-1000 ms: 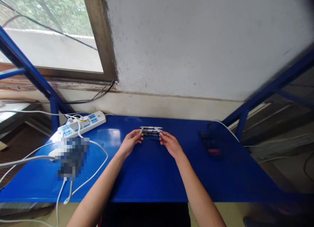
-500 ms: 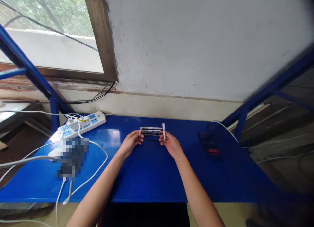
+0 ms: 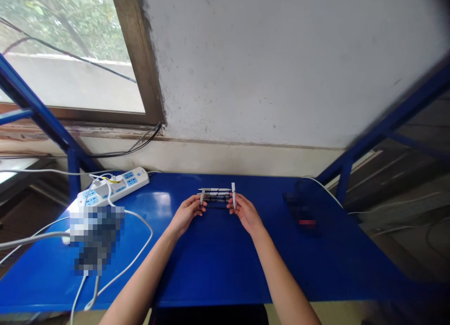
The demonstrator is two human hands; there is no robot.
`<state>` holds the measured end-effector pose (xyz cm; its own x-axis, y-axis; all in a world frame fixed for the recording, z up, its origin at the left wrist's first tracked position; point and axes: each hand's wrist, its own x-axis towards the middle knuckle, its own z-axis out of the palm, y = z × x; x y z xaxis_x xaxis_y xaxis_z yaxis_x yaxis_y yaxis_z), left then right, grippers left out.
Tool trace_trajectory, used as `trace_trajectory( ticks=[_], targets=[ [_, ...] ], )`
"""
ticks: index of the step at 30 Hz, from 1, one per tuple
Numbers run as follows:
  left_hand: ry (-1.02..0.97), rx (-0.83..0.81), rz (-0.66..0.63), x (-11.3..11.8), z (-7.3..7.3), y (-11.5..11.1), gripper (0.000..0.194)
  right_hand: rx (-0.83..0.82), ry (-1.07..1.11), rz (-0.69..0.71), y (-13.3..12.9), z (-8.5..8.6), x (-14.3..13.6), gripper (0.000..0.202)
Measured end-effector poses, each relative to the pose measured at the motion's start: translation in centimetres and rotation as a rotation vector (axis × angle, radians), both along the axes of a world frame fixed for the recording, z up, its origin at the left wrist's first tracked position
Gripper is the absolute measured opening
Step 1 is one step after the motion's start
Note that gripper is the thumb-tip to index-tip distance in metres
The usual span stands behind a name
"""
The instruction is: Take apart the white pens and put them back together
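Note:
A small stack of white and black pens (image 3: 218, 194) sits in the middle of the blue table. Several of them lie crosswise, one above another. At the stack's left end, my left hand (image 3: 188, 213) pinches a pale pen (image 3: 203, 196) that points away from me. My right hand (image 3: 247, 213) has its fingers closed around the lower part of a white pen (image 3: 234, 192) at the right end, also pointing away. The lower pens are partly hidden by my fingertips, and whether the end pens rest on the crosswise ones I cannot tell.
A white power strip (image 3: 131, 183) with plugs stands at the back left. White cables (image 3: 149, 240) loop over the table's left side beside a blurred-out object (image 3: 96, 243). Another blurred dark and red object (image 3: 306, 222) lies to the right. Blue frame bars (image 3: 346, 173) rise at both sides.
The camera has tilted slightly, so the scene sits lower. The left pen has shifted a little inward, and the tips of the crosswise pens now stick out past it. Both hands stay at the stack.

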<state>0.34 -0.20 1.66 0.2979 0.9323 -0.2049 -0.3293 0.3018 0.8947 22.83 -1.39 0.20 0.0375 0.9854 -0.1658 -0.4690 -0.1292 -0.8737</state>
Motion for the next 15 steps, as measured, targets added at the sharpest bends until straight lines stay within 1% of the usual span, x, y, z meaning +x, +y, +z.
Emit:
trace_trajectory(
  ticks=[4,8,15],
  targets=[
    [0.042,0.025,0.024,-0.2,0.1,0.0,0.042,0.012,-0.013,0.006,-0.1,0.0,-0.2,0.032],
    [0.054,0.044,0.046,-0.3,0.1,0.1,0.043,0.024,-0.034,0.005,-0.2,0.1,-0.4,0.032],
    [0.073,0.036,0.022,0.0,0.0,0.0,0.044,0.046,-0.090,-0.009,-0.4,1.2,-0.6,0.031]
  ],
)
